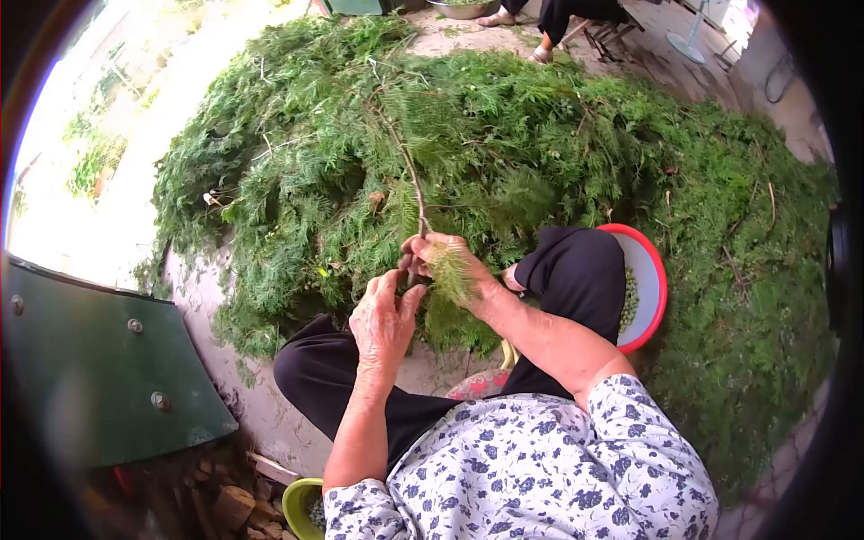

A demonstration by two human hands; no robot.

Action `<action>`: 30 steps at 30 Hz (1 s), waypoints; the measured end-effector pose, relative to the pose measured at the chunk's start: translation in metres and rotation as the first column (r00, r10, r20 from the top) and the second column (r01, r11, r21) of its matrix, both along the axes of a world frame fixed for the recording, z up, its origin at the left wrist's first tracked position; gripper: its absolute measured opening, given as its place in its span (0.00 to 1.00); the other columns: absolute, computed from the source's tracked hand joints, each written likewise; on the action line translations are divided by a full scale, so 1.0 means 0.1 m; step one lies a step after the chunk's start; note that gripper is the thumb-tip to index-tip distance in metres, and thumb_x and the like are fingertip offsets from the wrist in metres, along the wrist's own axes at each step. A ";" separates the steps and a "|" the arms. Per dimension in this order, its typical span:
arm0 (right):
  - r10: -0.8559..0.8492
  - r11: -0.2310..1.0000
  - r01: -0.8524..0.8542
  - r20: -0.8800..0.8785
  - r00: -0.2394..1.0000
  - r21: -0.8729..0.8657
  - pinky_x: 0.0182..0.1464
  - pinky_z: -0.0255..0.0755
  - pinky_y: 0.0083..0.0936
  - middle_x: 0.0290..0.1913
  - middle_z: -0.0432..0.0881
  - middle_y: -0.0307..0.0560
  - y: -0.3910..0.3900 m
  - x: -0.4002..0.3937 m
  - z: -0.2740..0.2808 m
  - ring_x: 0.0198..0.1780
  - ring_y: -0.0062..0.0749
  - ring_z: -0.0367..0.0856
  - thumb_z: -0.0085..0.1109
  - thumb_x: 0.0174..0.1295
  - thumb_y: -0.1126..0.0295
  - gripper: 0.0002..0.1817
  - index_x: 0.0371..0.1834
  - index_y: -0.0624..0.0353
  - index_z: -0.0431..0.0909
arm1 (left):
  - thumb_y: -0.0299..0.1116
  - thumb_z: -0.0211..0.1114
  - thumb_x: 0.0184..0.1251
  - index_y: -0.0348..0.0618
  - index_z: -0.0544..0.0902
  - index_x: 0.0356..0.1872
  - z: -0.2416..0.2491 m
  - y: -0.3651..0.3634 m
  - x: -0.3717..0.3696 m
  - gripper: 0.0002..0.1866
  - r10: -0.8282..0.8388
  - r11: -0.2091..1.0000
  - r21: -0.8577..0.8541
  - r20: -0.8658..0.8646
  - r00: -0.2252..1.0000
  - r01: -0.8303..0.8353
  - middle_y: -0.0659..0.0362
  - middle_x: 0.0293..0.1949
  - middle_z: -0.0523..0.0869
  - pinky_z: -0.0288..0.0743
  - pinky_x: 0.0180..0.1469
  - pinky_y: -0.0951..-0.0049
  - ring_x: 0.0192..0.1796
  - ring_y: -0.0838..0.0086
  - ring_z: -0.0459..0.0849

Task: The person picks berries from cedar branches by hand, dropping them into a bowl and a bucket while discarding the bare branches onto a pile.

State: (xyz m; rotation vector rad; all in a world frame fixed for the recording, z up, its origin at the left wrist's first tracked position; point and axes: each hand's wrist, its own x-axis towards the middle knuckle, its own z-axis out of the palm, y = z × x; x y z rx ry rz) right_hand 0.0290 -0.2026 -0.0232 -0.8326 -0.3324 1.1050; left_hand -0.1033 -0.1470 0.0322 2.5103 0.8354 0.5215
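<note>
A leafy green branch [411, 171] with a thin brown stem points away from me over a heap of cut greenery. My right hand [454, 265] is closed around its lower stem, and a feathery sprig [453, 275] hangs across that hand. Just to the left, my left hand [380, 326] has its thumb and fingers bent together at the stem's lower end. The fingertips partly hide that end, so anything small between them cannot be made out.
Heaped greenery [297, 180] spreads ahead and right. A red-rimmed basin [664, 292] with small green seed cones is by my right knee; a yellow-green bowl [292, 508] is lower left. A green panel [99, 360] stands left. Another person's legs [553, 22] show at the back.
</note>
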 end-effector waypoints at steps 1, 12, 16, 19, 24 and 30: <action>-0.013 1.000 0.013 -0.007 1.000 -0.010 0.35 0.70 0.18 0.32 0.79 0.40 0.03 -0.05 -0.03 0.32 0.21 0.76 0.55 0.63 0.64 0.12 0.37 0.63 0.76 | 0.40 0.63 0.58 0.42 0.76 0.42 -0.02 -0.01 -0.01 0.16 -0.013 1.000 -0.010 -0.007 1.000 0.013 0.52 0.30 0.82 0.73 0.34 0.62 0.31 0.60 0.82; -0.113 0.989 0.126 0.947 0.302 0.078 0.39 0.71 0.32 0.36 0.79 0.60 0.15 -0.09 -0.19 0.37 0.48 0.79 0.59 0.53 0.66 0.16 0.39 0.68 0.75 | 0.29 0.56 0.64 0.35 0.79 0.35 -0.30 0.15 0.02 0.07 0.124 0.981 -0.170 0.197 0.973 -0.091 0.52 0.20 0.78 0.68 0.28 0.70 0.21 0.70 0.73; 0.180 0.982 -0.118 0.924 0.336 -0.148 0.46 0.71 0.36 0.42 0.78 0.61 -0.14 -0.06 0.07 0.47 0.53 0.76 0.58 0.55 0.64 0.22 0.50 0.66 0.70 | 0.30 0.57 0.64 0.35 0.79 0.36 -0.32 0.27 -0.03 0.07 0.160 0.964 -0.256 0.350 0.923 -0.070 0.52 0.20 0.78 0.67 0.27 0.70 0.22 0.67 0.75; 0.379 0.919 -0.200 0.899 0.219 -0.339 0.43 0.71 0.36 0.40 0.78 0.61 -0.43 0.05 0.08 0.43 0.54 0.77 0.59 0.53 0.65 0.23 0.52 0.64 0.70 | 0.31 0.58 0.66 0.37 0.80 0.34 -0.19 0.34 -0.08 0.08 0.458 0.583 -0.811 0.385 0.801 0.057 0.71 0.19 0.70 0.55 0.21 0.87 0.21 0.89 0.63; 0.186 0.982 -0.004 0.964 0.191 -0.189 0.37 0.73 0.28 0.33 0.79 0.54 -0.61 0.47 0.08 0.35 0.45 0.80 0.58 0.54 0.75 0.11 0.41 0.62 0.77 | 0.33 0.59 0.65 0.37 0.77 0.41 -0.06 0.51 -0.14 0.10 0.482 0.560 -0.809 0.493 0.724 0.178 0.70 0.18 0.68 0.49 0.17 0.85 0.17 0.88 0.60; -0.022 0.905 0.338 0.764 0.645 -0.259 0.27 0.72 0.16 0.24 0.79 0.39 -0.76 1.06 0.25 0.24 0.17 0.76 0.53 0.61 0.74 0.07 0.38 0.63 0.79 | 0.34 0.56 0.66 0.43 0.73 0.48 -0.04 0.76 -0.18 0.12 0.611 0.229 -0.910 0.411 0.677 0.346 0.67 0.18 0.68 0.50 0.14 0.86 0.13 0.85 0.58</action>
